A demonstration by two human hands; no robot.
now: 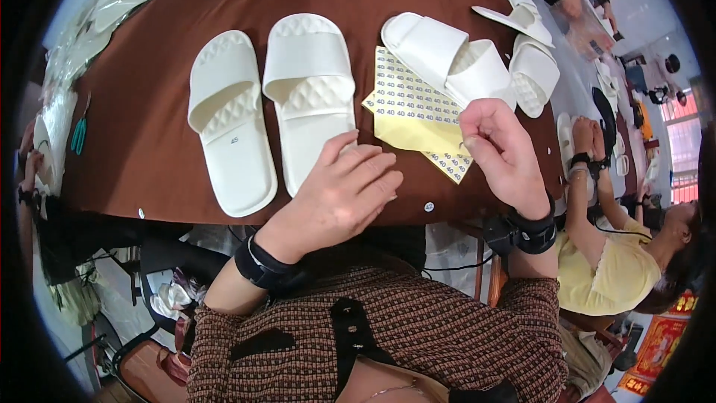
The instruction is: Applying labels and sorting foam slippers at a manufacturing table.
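At far left, teal pliers point(78, 135) lie on the table point(149, 149) edge, apart from the work. Left of centre, two white slides lie side by side, soles down, toes toward the top of the frame. The left slide point(227, 123) is untouched and carries a small mark on its insole. The second slide point(312, 97) has its heel under the left hand point(344, 192), which lies flat, fingers together and extended, apparently pressing on the heel area. Right of centre, a yellow sticker sheet point(414, 108) lies flat, within reach, partly under a stacked pair of slides point(447, 56). The right hand point(501, 151) hovers above the sheet's lower edge, thumb and forefinger pinched together; whether they grip a sticker cannot be told. At upper right, more slides point(533, 71) lie loose near other people's hands.
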